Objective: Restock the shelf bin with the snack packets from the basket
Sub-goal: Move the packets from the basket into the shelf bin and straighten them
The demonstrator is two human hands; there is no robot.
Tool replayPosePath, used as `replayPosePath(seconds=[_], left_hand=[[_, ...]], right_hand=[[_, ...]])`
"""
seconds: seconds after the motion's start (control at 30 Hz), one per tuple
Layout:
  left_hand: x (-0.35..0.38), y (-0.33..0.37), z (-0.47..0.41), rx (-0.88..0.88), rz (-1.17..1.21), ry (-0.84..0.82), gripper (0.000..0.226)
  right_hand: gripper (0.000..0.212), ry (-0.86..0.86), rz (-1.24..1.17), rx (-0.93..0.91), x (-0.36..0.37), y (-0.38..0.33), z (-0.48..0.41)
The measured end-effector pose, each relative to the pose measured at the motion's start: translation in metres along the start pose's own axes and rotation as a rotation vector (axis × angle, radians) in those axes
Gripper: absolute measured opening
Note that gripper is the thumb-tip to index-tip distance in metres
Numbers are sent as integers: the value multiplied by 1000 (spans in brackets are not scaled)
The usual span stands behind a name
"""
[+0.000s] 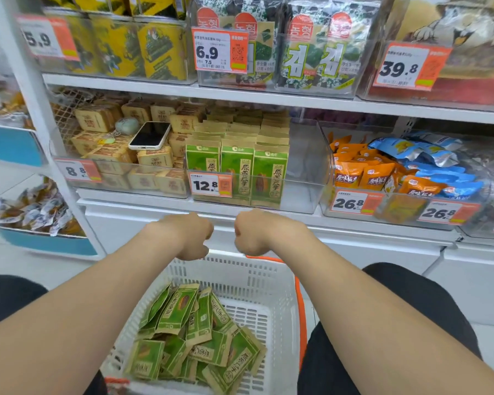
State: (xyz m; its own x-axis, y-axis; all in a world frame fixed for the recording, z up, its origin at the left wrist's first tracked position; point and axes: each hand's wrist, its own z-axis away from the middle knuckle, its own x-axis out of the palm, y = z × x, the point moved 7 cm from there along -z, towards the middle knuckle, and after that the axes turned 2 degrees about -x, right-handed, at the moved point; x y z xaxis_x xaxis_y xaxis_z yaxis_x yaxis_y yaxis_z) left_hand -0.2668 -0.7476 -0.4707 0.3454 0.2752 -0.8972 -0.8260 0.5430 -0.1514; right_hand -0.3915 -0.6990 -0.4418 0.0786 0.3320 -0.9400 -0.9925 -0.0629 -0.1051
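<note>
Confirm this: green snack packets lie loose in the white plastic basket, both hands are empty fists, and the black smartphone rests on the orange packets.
One thing is wrong: the head view shows the black smartphone resting on tan square packets in the left bin. The rest holds: green snack packets loose in the white plastic basket, left hand and right hand empty fists.

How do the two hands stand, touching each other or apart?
Apart. The head view shows white cabinet front between the left hand and right hand.

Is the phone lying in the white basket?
No, the phone rests on top of the brown packets, and the basket holds only green packets.
</note>
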Motion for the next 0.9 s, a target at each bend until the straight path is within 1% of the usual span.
replayPosePath(seconds=[0.03, 0.1, 0.17, 0.27, 0.3, 0.4, 0.43, 0.5, 0.53, 0.57, 0.6, 0.63, 0.73, 0.8, 0.9], left_hand=[[4, 2, 4, 3, 0, -13, 46], [6, 5, 9, 6, 8, -30, 46], [6, 10, 11, 11, 12, -52, 44], [7, 16, 8, 31, 24, -61, 44], [8, 18, 5, 36, 26, -61, 44], [19, 25, -8, 46, -35, -100, 40], [24, 28, -16, 50, -55, -123, 40], [31, 37, -30, 73, -57, -143, 39], [32, 43, -36, 93, -46, -131, 36], [33, 49, -43, 111, -34, -111, 32], [36, 56, -49, 130, -30, -97, 29], [41, 62, -53, 143, -36, -96, 30], [66, 78, -65, 183, -90, -150, 37], [87, 88, -75, 207, -134, -212, 34], [105, 100, -85, 207, -184, -302, 34]], right_hand=[[21, -93, 46, 11, 6, -5, 5], [16, -180, 119, 24, 13, -16, 12], [13, -196, 139, 33, 16, -26, 15], [22, -206, 126, 61, 20, -28, 18], [21, -206, 109, 74, 24, -23, 18], [9, -174, 32, 91, 48, -1, 16], [11, -187, 21, 98, 61, 9, 15], [27, -237, 19, 126, 90, 32, 9], [31, -249, 16, 142, 103, 43, 7], [27, -259, 6, 152, 115, 53, 3], [20, -265, -11, 152, 127, 61, 1], [17, -275, -30, 155, 139, 68, -1], [12, -279, -103, 204, 173, 92, -7], [17, -289, -175, 252, 199, 106, -16], [18, -287, -375, 298, 239, 114, -31]])
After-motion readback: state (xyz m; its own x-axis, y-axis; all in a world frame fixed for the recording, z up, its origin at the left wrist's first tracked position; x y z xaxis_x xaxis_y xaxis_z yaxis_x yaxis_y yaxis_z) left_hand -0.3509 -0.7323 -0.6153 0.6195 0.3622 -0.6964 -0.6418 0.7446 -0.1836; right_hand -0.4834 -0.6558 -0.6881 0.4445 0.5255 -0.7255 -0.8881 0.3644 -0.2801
